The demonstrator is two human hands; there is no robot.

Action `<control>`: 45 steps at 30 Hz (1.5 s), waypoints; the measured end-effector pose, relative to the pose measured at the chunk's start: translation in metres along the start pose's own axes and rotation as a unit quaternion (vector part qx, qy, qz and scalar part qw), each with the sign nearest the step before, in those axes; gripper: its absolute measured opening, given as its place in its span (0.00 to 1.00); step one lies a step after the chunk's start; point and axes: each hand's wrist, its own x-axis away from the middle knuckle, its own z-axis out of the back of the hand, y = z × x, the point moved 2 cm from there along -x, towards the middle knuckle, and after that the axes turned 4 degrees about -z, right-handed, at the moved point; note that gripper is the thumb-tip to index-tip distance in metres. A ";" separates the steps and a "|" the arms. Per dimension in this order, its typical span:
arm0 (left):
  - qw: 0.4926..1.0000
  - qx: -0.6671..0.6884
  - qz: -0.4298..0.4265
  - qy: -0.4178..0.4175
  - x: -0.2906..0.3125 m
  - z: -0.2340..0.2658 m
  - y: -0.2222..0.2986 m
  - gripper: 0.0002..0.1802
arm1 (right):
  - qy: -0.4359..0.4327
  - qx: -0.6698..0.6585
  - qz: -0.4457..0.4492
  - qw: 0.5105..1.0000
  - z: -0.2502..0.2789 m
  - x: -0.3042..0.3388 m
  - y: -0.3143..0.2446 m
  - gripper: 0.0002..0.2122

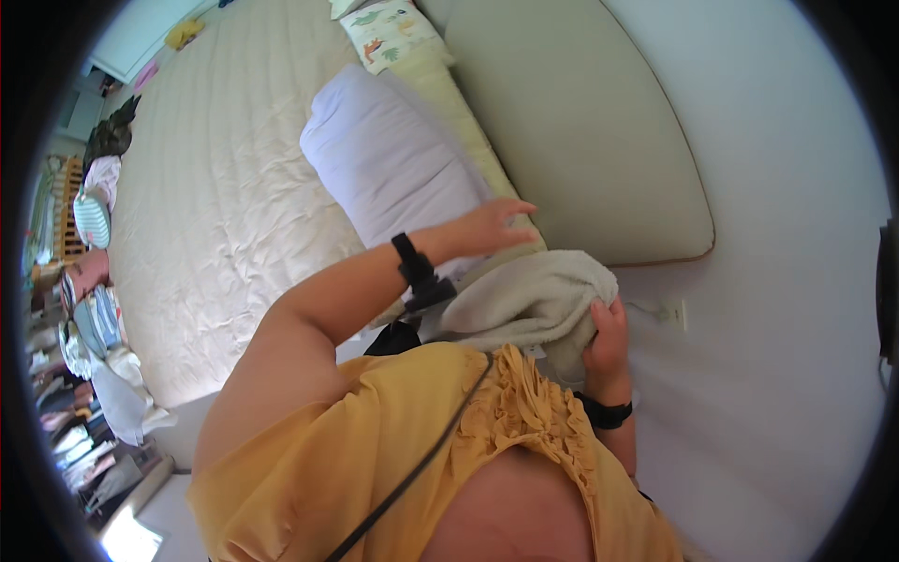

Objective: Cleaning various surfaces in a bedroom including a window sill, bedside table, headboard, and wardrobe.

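Observation:
A fluffy off-white towel (524, 295) lies bunched close to my body, beside the corner of the bed. My right hand (607, 332) is closed on its right edge, the thumb pressing into the folds. Stretched over the bed's corner, my left hand (496, 228) has its fingers apart and nothing visible in them. It is just above the towel, by the end of a folded lavender quilt (393, 159) and a pale yellow-green pillow or pad (468, 126). Whether the left fingertips touch that pad, I cannot tell.
A padded grey-green headboard (581, 122) stands along the right of the bed (215, 187). A white wall with a socket (676, 316) is close on my right. A patterned pillow (389, 37) lies at the far end. Clothes and a striped cushion (92, 220) line the left edge.

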 end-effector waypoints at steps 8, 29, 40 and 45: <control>0.945 0.236 0.011 -0.224 0.027 -0.008 0.040 0.37 | -0.113 0.226 0.064 0.966 -0.054 -0.057 -0.016 0.21; 0.918 0.330 -0.208 0.075 -0.102 -0.015 0.008 0.24 | 0.028 0.568 0.413 0.711 0.002 -0.051 -0.097 0.17; 0.863 -0.302 -0.359 0.187 -0.259 -0.137 0.110 0.39 | 0.300 0.664 0.390 0.563 0.181 -0.126 -0.126 0.21; 0.834 -0.357 -0.385 0.169 -0.259 -0.108 0.119 0.35 | 0.275 0.542 0.310 0.731 0.176 -0.121 -0.125 0.19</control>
